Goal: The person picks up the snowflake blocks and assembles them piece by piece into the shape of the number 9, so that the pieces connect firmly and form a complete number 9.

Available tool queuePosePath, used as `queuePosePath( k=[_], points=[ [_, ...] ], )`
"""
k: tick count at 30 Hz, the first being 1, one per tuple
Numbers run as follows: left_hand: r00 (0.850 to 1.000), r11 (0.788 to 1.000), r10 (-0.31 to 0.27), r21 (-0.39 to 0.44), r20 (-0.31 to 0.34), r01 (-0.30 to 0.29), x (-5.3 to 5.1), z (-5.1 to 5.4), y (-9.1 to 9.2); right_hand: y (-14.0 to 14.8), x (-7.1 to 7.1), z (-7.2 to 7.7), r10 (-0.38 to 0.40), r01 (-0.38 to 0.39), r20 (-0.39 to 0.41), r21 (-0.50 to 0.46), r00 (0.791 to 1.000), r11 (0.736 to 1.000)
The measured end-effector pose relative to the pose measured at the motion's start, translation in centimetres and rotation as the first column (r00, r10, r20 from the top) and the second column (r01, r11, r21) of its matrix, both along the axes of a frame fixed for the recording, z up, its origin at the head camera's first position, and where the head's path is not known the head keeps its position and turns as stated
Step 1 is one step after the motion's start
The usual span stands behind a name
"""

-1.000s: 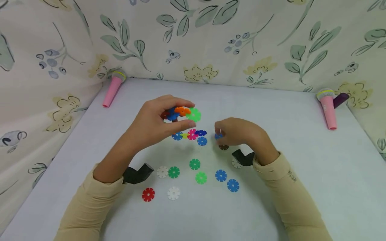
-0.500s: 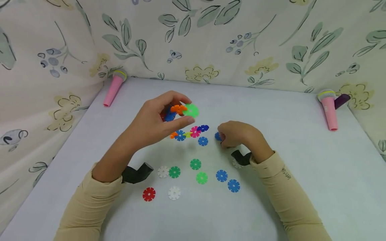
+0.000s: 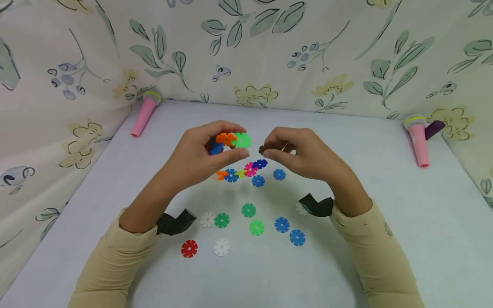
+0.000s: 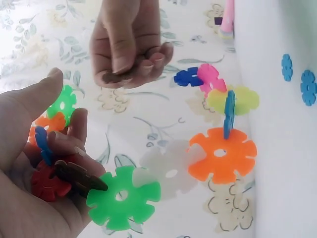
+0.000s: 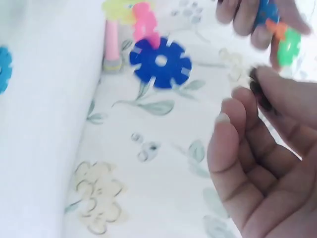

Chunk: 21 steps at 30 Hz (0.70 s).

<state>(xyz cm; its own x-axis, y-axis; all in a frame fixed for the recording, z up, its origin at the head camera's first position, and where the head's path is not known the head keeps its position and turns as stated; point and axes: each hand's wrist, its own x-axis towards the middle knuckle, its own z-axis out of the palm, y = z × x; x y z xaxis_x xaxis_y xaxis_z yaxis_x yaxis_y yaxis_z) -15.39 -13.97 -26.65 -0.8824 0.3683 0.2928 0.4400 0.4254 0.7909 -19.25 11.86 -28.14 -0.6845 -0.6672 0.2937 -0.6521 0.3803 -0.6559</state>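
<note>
A chain of interlocked notched plastic discs is held by my left hand [image 3: 192, 149], its fingers and thumb curled round it. The light green disc [image 3: 242, 140] at one end pokes out past the fingertips, joined to an orange disc [image 3: 226, 139]. In the left wrist view, blue, red [image 4: 44, 183] and brown [image 4: 77, 177] discs follow inside the palm. From there the chain hangs on through a green disc [image 4: 124, 198] to a dark blue disc [image 4: 187, 77]. Close by on the right, my right hand [image 3: 308, 156] pinches a brown disc [image 3: 262, 150], apart from the chain.
Several loose discs lie on the white table [image 3: 404, 239], among them a red disc [image 3: 189, 248], a white disc [image 3: 221, 247] and a blue disc [image 3: 297, 237]. Pink toy microphones [image 3: 143, 115] [image 3: 419, 143] rest at both back corners. A floral curtain [image 3: 269, 51] hangs behind.
My right hand has picked up the brown disc from the table and risen with it toward the left hand. The left hand has stayed nearly in place with the chain.
</note>
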Motion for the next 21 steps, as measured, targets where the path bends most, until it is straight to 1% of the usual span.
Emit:
queuePosePath(
  k=[3,6,9,12,16,21],
  points=[
    [1.000,1.000,-0.006,0.011,0.001,0.006,0.2,-0.1,0.2,-0.6,1.1,0.8,-0.013,0.009,-0.065,-0.062,0.998,0.998],
    [0.999,0.999,-0.031,0.018,-0.008,0.031,0.3,-0.1,0.3,-1.0,1.9,1.3,-0.023,0.014,-0.110,-0.087,0.994,0.996],
    [0.998,0.998,-0.065,0.014,-0.019,0.065,0.3,-0.3,0.4,-1.1,2.3,1.5,-0.020,0.005,-0.146,-0.103,0.989,0.995],
    [0.995,0.996,-0.088,0.001,-0.039,0.089,0.3,-0.3,0.4,-1.1,2.3,1.5,-0.011,-0.008,-0.158,-0.116,0.987,0.993],
    [0.992,0.994,-0.108,-0.008,-0.066,0.108,0.3,-0.3,0.3,-1.0,2.3,1.4,0.000,-0.022,-0.154,-0.137,0.988,0.990],
    [0.989,0.990,-0.141,-0.021,-0.055,0.140,0.3,-0.2,0.2,-1.1,2.4,1.4,0.007,-0.035,-0.150,-0.186,0.989,0.982]
  ],
)
